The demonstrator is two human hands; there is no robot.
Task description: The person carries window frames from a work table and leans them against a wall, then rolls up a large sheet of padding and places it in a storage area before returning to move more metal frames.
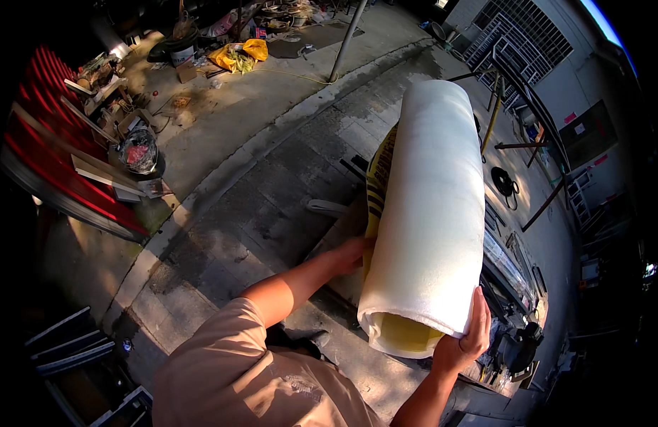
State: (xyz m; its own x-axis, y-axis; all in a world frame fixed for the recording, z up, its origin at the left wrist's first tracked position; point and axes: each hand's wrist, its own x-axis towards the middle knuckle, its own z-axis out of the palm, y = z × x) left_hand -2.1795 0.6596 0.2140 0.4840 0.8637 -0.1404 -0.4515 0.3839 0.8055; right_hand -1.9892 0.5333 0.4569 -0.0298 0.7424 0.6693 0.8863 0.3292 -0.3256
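Note:
A large white roll [435, 206] of soft sheet material, like foam wrap, stretches away from me at a tilt. Its near end is hollow, with a yellowish inside [407, 334]. Along the roll's left side shows a yellow sheet with dark print [378, 178]. My left hand [354, 255] reaches against that side, its fingertips hidden behind the yellow sheet and the roll. Near the open end, my right hand [477, 331] clasps the right side of the roll, fingers extended along its surface and thumb low by the rim.
Right of the roll, a bench [507, 381] carries metal profiles and a black tool [524, 349]. A dark metal frame on legs [535, 107] stands beyond. Red corrugated sheet [72, 164], a lined bucket [138, 151] and scraps lie left. A pole [348, 43] rises ahead.

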